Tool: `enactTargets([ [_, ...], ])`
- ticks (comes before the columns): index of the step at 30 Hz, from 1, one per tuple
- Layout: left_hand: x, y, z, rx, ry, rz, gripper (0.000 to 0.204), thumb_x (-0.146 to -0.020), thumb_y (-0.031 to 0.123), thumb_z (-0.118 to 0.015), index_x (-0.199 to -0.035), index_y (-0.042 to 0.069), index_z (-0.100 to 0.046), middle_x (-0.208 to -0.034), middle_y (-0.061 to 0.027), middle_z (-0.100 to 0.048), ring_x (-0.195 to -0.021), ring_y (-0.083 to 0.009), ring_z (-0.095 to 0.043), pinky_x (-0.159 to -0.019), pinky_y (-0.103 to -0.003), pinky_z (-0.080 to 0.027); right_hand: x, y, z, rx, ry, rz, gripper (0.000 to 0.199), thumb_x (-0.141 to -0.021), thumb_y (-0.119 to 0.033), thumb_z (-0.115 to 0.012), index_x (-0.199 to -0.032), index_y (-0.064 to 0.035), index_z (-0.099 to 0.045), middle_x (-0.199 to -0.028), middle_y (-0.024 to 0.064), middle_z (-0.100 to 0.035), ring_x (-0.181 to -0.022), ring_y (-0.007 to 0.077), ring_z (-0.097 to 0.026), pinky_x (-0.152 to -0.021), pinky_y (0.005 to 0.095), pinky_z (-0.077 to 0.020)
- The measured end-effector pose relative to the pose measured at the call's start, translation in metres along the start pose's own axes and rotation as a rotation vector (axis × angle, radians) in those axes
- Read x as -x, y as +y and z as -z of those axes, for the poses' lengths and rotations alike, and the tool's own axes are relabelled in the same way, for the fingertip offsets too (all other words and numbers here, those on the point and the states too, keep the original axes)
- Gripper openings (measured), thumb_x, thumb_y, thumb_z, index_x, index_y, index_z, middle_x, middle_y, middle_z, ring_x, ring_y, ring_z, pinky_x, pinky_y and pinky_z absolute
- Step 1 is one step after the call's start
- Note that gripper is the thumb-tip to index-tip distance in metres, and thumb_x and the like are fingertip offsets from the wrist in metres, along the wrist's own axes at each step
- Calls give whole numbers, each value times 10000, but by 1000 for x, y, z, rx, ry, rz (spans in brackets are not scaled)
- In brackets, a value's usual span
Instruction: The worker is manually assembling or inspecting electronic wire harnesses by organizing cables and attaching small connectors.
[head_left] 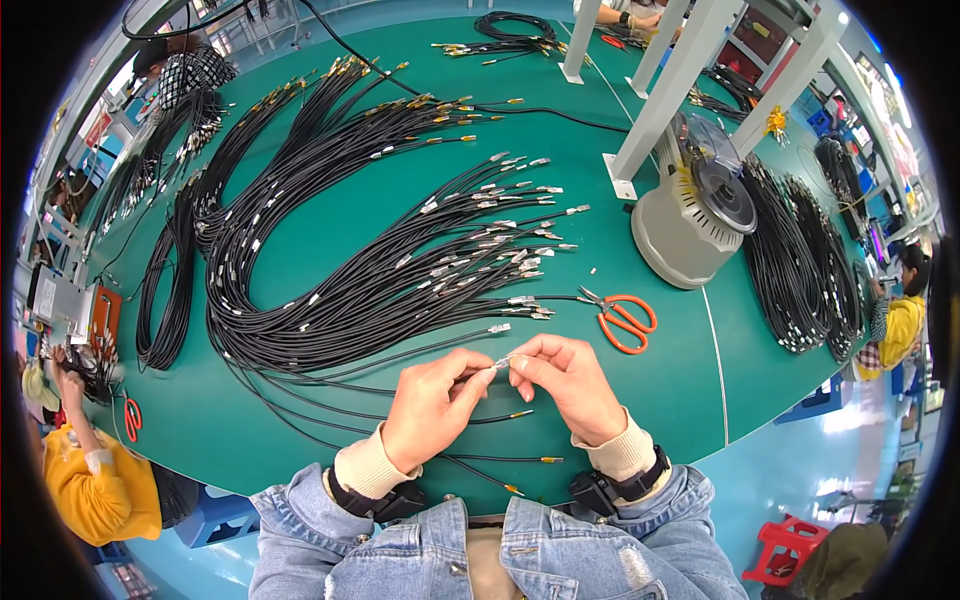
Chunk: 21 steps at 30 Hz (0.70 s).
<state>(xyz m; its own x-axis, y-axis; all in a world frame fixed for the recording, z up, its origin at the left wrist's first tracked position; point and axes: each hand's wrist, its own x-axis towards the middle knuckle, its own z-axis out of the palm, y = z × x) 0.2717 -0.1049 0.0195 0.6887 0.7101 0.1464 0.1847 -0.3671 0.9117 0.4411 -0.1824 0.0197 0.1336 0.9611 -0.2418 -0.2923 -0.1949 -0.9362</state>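
Note:
My left hand (432, 402) and my right hand (566, 381) meet over the green table (660, 390), both pinching the silver-tipped end of one black cable (502, 362) between thumb and forefinger. The cable runs back under my left hand. Just beyond my hands lies a big looped bundle of black cables (350, 270) with metal connectors fanned out to the right. A few loose cables with gold tips (524, 413) lie under my wrists near the table's front edge.
Orange-handled scissors (624, 320) lie right of my hands. A grey round machine (690, 225) stands behind them beside white frame posts (660, 100). More cable bundles (800, 260) lie at the right and far left. A person in yellow (95, 480) sits at the left.

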Motion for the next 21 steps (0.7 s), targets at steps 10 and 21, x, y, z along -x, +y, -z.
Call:
enactTargets([
  [10, 2, -5, -1, -11, 56, 7, 72, -813, 7, -663, -869, -24, -629, -700, -61, -629, -618, -83, -595, -519, -204, -449, 1, 2, 5, 109, -15, 24, 134, -888, -73, -571, -969, 25, -614, -820, 41, -617, -714, 98, -552, -675, 234, -463],
  [21, 2, -1, 13, -267, 122, -319, 144, -667, 66, -781, -752, 59, -664, -623, -33, -573, -506, -145, -529, -463, -260, -411, 17, -18, 107, 1574, 338, 359, 358, -771, 28, -577, -1124, -21, -543, -855, 103, -576, -732, 175, -589, -682, 280, -481],
])
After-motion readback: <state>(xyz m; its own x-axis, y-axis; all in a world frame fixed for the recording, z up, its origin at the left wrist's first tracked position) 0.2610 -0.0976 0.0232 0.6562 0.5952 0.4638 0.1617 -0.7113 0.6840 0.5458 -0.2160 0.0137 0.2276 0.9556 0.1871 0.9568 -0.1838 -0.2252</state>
